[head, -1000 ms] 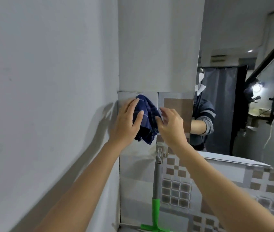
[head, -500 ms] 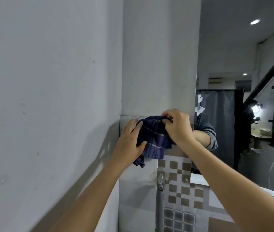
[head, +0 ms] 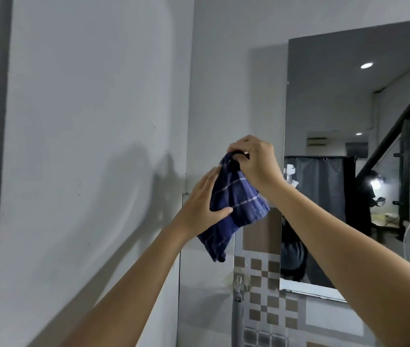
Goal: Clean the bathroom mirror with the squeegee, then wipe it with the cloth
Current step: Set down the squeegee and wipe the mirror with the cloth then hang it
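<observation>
The mirror (head: 336,108) hangs on the wall. Just beside its left edge is the blue cloth (head: 234,201). The left hand (head: 199,211) clamps its side and the right hand (head: 256,164) pinches its top. I would fold it into a flat pad before wiping.

Right hand (head: 256,164) pinches the cloth (head: 236,200); left hand (head: 199,209) clasps it, thumb across.

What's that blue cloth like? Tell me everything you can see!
The cloth is dark blue with thin pale lines making squares, and looks soft and woven. It is bunched up, held in the air left of the mirror. The right hand pinches its top, the left hand grips its side with the thumb in front, and one corner hangs down.
</observation>
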`<state>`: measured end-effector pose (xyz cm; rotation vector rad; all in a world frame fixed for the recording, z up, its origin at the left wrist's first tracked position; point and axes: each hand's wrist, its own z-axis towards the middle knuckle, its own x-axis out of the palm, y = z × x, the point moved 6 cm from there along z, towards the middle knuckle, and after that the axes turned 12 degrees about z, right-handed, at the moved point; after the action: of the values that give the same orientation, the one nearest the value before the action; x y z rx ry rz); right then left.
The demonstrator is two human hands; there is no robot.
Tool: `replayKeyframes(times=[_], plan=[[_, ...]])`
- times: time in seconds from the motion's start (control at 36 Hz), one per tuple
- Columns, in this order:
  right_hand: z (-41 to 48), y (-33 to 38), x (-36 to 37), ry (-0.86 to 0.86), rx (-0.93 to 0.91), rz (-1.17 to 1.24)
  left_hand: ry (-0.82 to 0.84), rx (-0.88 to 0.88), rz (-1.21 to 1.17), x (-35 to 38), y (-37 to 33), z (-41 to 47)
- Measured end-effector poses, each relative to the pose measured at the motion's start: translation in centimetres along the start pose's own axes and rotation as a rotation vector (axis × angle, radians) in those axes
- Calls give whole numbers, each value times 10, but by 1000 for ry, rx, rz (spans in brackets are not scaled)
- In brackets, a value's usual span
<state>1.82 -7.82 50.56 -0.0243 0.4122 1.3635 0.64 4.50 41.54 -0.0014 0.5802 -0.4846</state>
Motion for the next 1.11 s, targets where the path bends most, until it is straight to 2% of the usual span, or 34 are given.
replayKeyframes(times=[0.14,0.25,0.31,0.56,0.69,0.81,0.97,1.11], plan=[[4,22,-24,-61,-19,54,-28,14,-111,-26,-27,-4],[-10,30,-40,-72,-1,59,64,-73,-392,-31,-42,-17],[-23,32,-47,-64,20,56,103,-86,-446,-30,-49,-25],[-89,24,-67,-13,142,55,474,-112,-559,-2,-94,-63],[-124,12,-75,-30,219,39,568,-146,-572,21,-111,-80],[-164,-9,-74,-32,333,61,526,-226,-670,36,-113,-98],[-242,-21,-61,48,540,217,378,-384,-819,52,-96,-123],[-283,-29,-55,80,643,299,245,-515,-1012,61,-84,-137]])
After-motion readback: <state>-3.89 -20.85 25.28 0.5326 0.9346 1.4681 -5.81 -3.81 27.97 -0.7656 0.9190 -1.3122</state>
